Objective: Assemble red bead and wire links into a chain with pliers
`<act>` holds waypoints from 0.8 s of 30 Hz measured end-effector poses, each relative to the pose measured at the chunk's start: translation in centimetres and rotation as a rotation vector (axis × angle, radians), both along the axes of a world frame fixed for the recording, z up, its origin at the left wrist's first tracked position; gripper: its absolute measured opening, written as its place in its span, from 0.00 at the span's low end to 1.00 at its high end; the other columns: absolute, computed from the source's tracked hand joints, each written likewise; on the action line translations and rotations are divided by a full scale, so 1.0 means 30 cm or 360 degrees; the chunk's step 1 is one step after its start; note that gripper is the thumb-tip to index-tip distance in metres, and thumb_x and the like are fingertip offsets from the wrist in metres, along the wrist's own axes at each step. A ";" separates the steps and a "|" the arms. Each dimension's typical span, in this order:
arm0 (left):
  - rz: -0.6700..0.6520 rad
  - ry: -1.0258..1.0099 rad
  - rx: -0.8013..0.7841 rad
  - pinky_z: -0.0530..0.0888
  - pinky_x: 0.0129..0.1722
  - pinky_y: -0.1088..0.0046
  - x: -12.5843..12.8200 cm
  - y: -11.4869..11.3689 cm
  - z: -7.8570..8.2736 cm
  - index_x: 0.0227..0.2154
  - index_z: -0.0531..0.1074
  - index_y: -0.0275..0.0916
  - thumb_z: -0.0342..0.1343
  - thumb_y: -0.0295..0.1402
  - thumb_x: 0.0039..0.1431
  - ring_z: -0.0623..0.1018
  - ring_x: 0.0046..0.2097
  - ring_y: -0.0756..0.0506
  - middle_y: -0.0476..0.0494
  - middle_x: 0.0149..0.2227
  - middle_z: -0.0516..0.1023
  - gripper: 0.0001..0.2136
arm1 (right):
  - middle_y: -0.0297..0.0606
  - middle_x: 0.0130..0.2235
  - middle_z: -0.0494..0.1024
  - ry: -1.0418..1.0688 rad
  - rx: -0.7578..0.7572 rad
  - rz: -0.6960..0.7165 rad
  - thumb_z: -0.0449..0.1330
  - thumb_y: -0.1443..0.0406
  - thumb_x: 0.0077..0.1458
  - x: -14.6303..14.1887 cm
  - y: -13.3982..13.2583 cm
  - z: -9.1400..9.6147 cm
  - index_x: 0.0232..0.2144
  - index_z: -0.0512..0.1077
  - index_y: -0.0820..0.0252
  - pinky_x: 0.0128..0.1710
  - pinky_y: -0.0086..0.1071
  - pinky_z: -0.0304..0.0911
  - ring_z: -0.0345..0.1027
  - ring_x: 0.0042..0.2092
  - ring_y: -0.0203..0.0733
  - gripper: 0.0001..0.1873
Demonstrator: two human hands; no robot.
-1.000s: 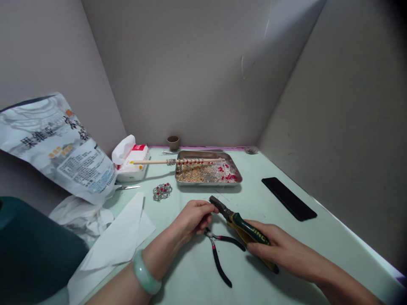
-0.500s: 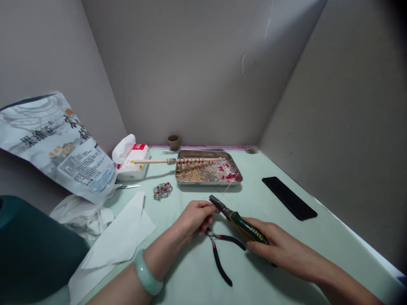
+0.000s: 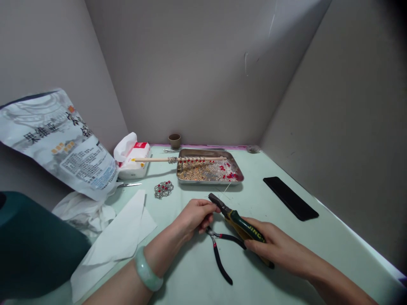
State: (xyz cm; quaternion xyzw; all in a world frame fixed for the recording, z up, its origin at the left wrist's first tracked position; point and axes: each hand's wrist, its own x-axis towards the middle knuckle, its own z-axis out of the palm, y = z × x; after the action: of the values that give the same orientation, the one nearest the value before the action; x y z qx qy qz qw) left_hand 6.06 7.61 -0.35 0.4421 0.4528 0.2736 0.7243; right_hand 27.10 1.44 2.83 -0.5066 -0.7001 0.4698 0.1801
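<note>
My right hand (image 3: 280, 250) grips the green and yellow handles of a pair of pliers (image 3: 241, 226); their jaws point up-left to my left fingertips. My left hand (image 3: 194, 216), with a pale green bangle on the wrist, is closed in a pinch on a small piece I cannot make out, right at the jaws. A thin wire (image 3: 226, 188) runs up from the jaws toward the tray. Black-handled pliers (image 3: 220, 252) lie open on the table just below my left hand.
A metal tray (image 3: 237, 167) of gold and red beads sits behind, a beaded wooden stick (image 3: 152, 160) laid across it. Nearby: a beaded ornament (image 3: 163, 189), tissue box (image 3: 132, 159), small cup (image 3: 174, 140), scissors (image 3: 129, 185), black phone (image 3: 290, 198), printed bag (image 3: 60, 142), white paper (image 3: 119, 237).
Both hands and the green pliers stay almost in place; the view has shifted slightly. The thin wire above the jaws now shows more clearly.
</note>
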 end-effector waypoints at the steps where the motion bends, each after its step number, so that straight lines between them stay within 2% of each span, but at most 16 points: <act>1: 0.0002 0.0003 -0.0001 0.51 0.10 0.81 0.000 0.001 0.000 0.29 0.72 0.34 0.53 0.31 0.53 0.56 0.15 0.57 0.54 0.17 0.63 0.06 | 0.36 0.40 0.74 0.0011 0.0015 0.0002 0.54 0.70 0.51 0.000 0.001 -0.004 0.51 0.69 0.59 0.39 0.31 0.62 0.65 0.39 0.42 0.23; 4: 0.0006 0.0014 -0.0006 0.51 0.11 0.81 0.002 0.004 0.001 0.29 0.72 0.34 0.53 0.31 0.53 0.56 0.15 0.57 0.54 0.18 0.63 0.06 | 0.38 0.42 0.75 0.0046 0.0045 0.0023 0.54 0.71 0.51 0.004 0.002 -0.018 0.53 0.68 0.58 0.43 0.34 0.62 0.66 0.42 0.44 0.25; 12: -0.0028 0.0012 0.0007 0.52 0.11 0.80 0.000 0.001 0.005 0.30 0.73 0.33 0.54 0.32 0.53 0.56 0.15 0.57 0.54 0.18 0.63 0.07 | 0.38 0.43 0.76 0.0116 0.0044 0.0015 0.53 0.71 0.51 0.025 -0.010 -0.055 0.59 0.63 0.58 0.45 0.36 0.63 0.67 0.46 0.47 0.31; 17: -0.0029 0.0052 0.0058 0.51 0.11 0.80 -0.004 0.004 0.004 0.29 0.73 0.33 0.55 0.33 0.53 0.55 0.14 0.57 0.55 0.17 0.62 0.07 | 0.41 0.51 0.72 0.0128 0.0091 0.0010 0.53 0.72 0.50 0.020 -0.019 -0.061 0.59 0.61 0.58 0.53 0.38 0.58 0.64 0.52 0.48 0.32; 20: -0.0029 0.0093 0.0135 0.51 0.11 0.79 -0.002 0.005 0.007 0.29 0.74 0.32 0.54 0.32 0.54 0.56 0.14 0.57 0.54 0.17 0.63 0.08 | 0.41 0.51 0.72 0.0105 0.0105 -0.0014 0.53 0.72 0.49 0.013 -0.024 -0.064 0.60 0.59 0.58 0.51 0.38 0.59 0.64 0.50 0.47 0.34; 24: -0.0038 0.0075 0.0182 0.51 0.12 0.78 0.001 0.000 0.014 0.30 0.74 0.32 0.54 0.33 0.53 0.56 0.14 0.57 0.53 0.17 0.63 0.09 | 0.38 0.43 0.74 0.0080 0.0054 -0.0024 0.53 0.72 0.48 0.005 -0.031 -0.062 0.59 0.61 0.58 0.44 0.35 0.62 0.66 0.42 0.44 0.33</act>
State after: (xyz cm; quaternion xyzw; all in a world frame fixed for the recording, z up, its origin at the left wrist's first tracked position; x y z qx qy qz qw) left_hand 6.10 7.62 0.07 0.4945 0.4481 0.2799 0.6901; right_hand 27.25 0.50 0.95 -0.4969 -0.6993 0.4691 0.2097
